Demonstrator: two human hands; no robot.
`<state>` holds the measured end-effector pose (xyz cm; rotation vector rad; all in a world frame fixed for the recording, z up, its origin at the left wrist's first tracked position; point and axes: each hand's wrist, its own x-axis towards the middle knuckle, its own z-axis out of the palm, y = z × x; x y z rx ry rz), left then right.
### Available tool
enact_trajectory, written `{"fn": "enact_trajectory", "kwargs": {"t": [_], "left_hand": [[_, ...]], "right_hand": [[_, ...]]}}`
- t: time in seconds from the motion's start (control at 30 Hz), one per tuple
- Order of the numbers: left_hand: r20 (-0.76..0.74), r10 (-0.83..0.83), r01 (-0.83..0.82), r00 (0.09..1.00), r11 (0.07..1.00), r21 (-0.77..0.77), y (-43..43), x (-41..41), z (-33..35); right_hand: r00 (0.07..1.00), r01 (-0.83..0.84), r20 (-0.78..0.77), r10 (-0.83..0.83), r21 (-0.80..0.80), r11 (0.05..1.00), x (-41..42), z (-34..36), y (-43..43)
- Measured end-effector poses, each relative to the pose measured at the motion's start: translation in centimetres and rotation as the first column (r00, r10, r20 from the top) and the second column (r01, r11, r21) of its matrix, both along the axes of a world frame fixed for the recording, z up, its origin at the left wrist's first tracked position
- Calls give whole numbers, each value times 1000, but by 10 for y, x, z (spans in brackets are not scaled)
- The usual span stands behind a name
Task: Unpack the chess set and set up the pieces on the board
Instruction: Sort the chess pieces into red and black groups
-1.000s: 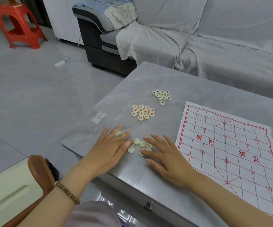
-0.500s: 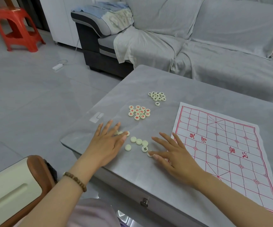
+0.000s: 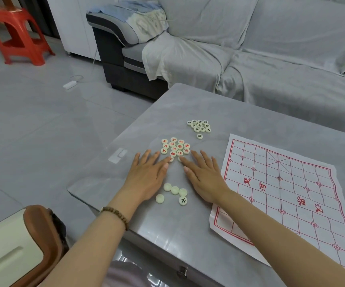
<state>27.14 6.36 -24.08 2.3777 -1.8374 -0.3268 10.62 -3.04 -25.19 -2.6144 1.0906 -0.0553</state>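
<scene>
The paper board (image 3: 287,195) lies flat on the right part of the grey worktop (image 3: 219,112). It carries a red printed grid and the red characters 楚河 and 汉界 across its middle band, seen rotated from the head view. No piece stands on it.

Three groups of round cream xiangqi pieces lie on the worktop, left of the board. The red-lettered group (image 3: 175,148) lies face up in a tight cluster; 相 and 仕 can be read on its near row. The black-lettered group (image 3: 199,126) lies farther off, with one piece slightly apart on its near side; its characters are too small to read. Five loose pieces (image 3: 174,193) lie near the worktop's front edge; four show blank faces and one shows a black character.

The left hand (image 3: 149,175) rests flat, palm down, fingers spread, grasping nothing; its fingertips touch the near edge of the red-lettered group. The right hand (image 3: 203,175) also rests flat and open, its index fingertip on a piece at that same edge. The loose pieces lie between the two wrists.
</scene>
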Motion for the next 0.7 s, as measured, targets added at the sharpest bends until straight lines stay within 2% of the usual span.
{"fn": "enact_trajectory", "kwargs": {"t": [0.13, 0.3, 0.4, 0.5, 0.6, 0.7], "left_hand": [[-55, 2, -4, 998, 999, -43, -8, 7, 2], [-258, -4, -5, 966, 999, -36, 23, 18, 4], [-276, 47, -27, 960, 997, 76, 42, 19, -3], [-203, -8, 28, 979, 995, 95, 53, 13, -14], [-158, -82, 92, 984, 994, 57, 53, 0, -17], [-136, -126, 132, 983, 991, 37, 42, -16, -16]], "right_hand": [[1000, 1, 31, -1, -23, 1000, 17, -1, -4], [961, -183, 199, 190, -51, 982, -18, 10, 33], [946, -299, 113, 305, -68, 952, -46, 12, 54], [944, -330, -15, 329, -60, 942, -62, 11, 63], [958, -279, -81, 275, -50, 959, -72, 10, 59], [987, -151, -59, 150, -15, 988, -73, 10, 43]]}}
